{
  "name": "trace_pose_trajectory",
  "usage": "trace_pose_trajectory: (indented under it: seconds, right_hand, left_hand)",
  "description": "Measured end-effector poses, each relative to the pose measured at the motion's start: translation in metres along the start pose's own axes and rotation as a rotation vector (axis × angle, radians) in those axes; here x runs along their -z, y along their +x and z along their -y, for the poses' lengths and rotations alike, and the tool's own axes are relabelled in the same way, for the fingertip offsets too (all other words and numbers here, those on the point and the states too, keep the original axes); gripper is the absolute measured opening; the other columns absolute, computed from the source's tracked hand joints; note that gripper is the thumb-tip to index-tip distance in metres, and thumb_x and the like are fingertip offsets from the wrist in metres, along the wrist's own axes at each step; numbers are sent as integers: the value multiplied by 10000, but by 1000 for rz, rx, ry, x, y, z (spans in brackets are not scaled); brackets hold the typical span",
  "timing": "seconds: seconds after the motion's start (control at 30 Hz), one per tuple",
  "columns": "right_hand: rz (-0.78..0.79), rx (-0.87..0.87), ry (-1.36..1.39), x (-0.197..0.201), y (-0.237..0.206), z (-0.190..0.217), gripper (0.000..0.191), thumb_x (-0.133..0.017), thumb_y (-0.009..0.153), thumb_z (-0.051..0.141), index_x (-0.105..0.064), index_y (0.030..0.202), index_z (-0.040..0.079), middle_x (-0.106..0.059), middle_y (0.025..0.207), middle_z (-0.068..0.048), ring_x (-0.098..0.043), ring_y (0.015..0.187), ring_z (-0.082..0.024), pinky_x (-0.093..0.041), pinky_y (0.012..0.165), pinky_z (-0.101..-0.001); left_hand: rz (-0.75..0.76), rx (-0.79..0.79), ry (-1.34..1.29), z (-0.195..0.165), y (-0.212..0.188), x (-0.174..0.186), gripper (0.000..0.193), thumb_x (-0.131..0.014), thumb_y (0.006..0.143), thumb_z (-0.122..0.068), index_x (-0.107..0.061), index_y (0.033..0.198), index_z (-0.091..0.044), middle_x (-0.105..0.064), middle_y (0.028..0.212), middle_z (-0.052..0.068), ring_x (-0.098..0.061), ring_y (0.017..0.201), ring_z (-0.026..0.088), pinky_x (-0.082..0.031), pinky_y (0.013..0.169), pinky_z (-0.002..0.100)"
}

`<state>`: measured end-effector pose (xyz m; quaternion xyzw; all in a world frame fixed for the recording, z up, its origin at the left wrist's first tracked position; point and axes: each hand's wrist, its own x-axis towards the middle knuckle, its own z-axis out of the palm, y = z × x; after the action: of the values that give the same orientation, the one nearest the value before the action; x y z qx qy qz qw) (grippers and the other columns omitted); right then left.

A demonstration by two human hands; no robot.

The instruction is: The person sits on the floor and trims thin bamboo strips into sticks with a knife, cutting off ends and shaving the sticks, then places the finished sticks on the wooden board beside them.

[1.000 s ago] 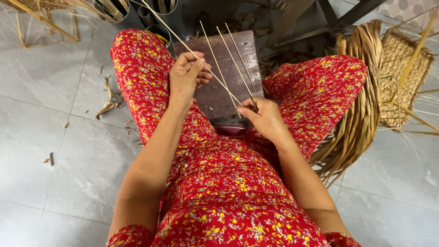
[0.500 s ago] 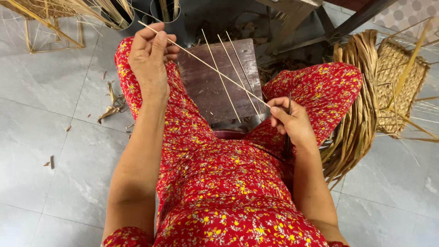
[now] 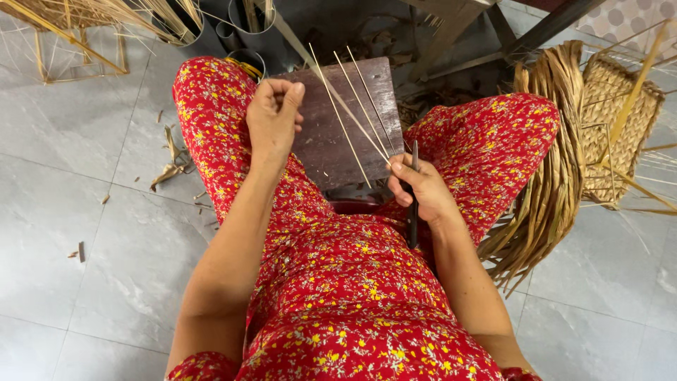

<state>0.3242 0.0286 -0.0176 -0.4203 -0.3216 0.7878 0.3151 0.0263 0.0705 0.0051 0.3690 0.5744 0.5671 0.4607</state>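
Observation:
I sit with a dark wooden board (image 3: pixel 331 141) between my knees, in red flowered clothing. My right hand (image 3: pixel 423 190) is closed around a thin dark knife (image 3: pixel 412 212) and pinches the near ends of several thin pale bamboo strips (image 3: pixel 356 106). The strips fan up and away over the board. My left hand (image 3: pixel 275 116) hovers over my left thigh at the board's left edge. Its fingers are curled into a fist and nothing shows inside it. It sits just left of the strips without touching them.
A thick bundle of dried palm leaves (image 3: pixel 553 176) leans by my right knee, beside a woven basket (image 3: pixel 620 120). Metal tubes (image 3: pixel 247 21) stand beyond the board. A bamboo frame (image 3: pixel 63 42) lies at the top left. Leaf scraps (image 3: pixel 169 169) litter the tiled floor.
My left hand, which had reached up and left holding a strip's far end, has come back down beside the board as a fist. My right hand stays low with the knife.

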Motion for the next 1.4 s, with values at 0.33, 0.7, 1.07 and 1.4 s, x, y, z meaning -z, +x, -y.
trace_pose_trajectory:
  seconds: [0.33, 0.7, 1.07, 1.4]
  right_hand:
    - [-85, -18, -330, 1, 3, -13, 141, -577, 1024, 194, -596, 1028, 55, -624, 667, -50, -432, 447, -90, -321, 416, -237]
    - [-231, 84, -333, 11, 3, -11, 139, -575, 1019, 195, -594, 974, 65, -616, 677, -15, -439, 439, -80, -328, 404, -240]
    - [-460, 712, -746, -44, -72, 71, 30, -636, 1046, -14, -634, 1025, 7, -642, 825, 1, -555, 713, -18, -444, 637, -174]
    - [46, 483, 128, -66, -67, 52, 383, -508, 1070, 383, -553, 1235, 40, -584, 718, -35, -460, 513, -79, -380, 469, -233]
  left_hand:
    - [136, -147, -147, -12, -15, -17, 340, -574, 1146, -206, -655, 1419, -20, -772, 1061, 85, -634, 776, 48, -521, 647, 209]
    - [-77, -498, -104, -83, -14, 17, 318, -588, 1172, -139, -544, 1474, -49, -747, 1095, 73, -658, 773, 66, -536, 663, 210]
    - [200, -1002, 512, -114, -84, -30, 256, -702, 1045, -24, -697, 1296, -73, -694, 1319, 91, -706, 1126, 239, -582, 941, 313]
    - [322, -969, 426, -120, -85, -58, 271, -826, 944, -60, -725, 1187, -126, -718, 1030, 13, -670, 903, 204, -548, 800, 328]
